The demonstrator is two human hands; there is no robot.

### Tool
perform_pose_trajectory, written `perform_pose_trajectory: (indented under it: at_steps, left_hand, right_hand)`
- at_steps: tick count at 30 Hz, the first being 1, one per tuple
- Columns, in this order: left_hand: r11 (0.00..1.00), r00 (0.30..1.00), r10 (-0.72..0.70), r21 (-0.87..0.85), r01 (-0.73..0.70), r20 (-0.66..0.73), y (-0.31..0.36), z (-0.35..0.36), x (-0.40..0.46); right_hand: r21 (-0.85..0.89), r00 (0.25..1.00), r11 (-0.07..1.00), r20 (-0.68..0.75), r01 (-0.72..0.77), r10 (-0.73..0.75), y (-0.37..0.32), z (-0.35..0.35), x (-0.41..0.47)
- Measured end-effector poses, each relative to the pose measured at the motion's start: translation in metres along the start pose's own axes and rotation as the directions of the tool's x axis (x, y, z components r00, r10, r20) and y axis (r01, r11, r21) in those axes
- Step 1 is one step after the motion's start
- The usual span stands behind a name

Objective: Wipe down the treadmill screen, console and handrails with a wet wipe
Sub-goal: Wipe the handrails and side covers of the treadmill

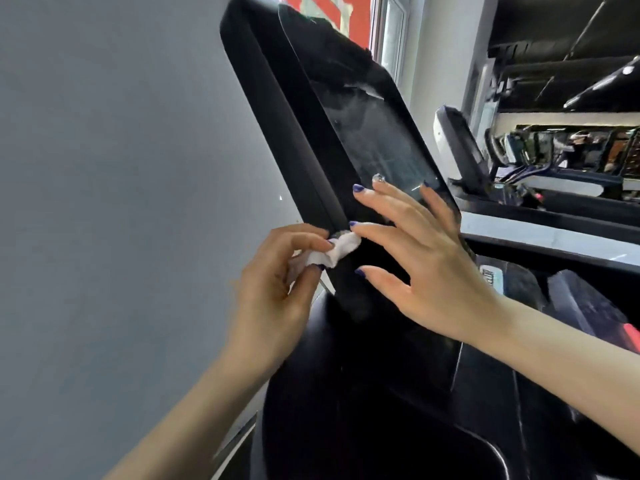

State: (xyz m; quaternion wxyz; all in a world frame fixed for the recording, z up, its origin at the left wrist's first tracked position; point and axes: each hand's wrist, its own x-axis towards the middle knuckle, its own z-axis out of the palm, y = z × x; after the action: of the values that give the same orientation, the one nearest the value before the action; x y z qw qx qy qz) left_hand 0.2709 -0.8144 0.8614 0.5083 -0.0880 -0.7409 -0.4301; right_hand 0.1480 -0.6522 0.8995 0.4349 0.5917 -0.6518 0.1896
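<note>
The treadmill's dark screen (374, 133) tilts up across the middle of the view, with pale smears on its glass. My left hand (277, 289) pinches a crumpled white wet wipe (332, 252) against the screen's lower left corner. My right hand (426, 258) has its fingers spread and straight, with the fingertips resting on the lower part of the screen; its index fingertip touches the wipe. Below both hands lies the black console (363, 410).
A plain grey wall (104, 168) fills the left side. Another treadmill with its own console (460, 147) stands to the right, with more gym machines behind it. A window (391, 32) shows above the screen.
</note>
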Motion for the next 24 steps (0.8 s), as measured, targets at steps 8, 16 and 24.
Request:
perform_pose_trajectory:
  at_steps: [8,16,24]
  left_hand:
    - [0.958,0.985,-0.143,0.238,0.162,-0.095,0.063,0.022,-0.045]
    - [0.923,0.968,-0.190,0.305,0.233,-0.164,0.116,0.039,-0.076]
    - [0.895,0.910,-0.385,0.178,0.408,-0.152,0.179,0.081,-0.130]
  right_hand:
    - [0.247,0.998,0.968,-0.049,0.049,-0.038,-0.006,-0.034,-0.038]
    - [0.383,0.999,0.923,-0.025,0.037,-0.029,-0.022,-0.051,-0.069]
    - [0.351,0.987,0.924,-0.092,0.154,-0.129,-0.018,-0.110,-0.126]
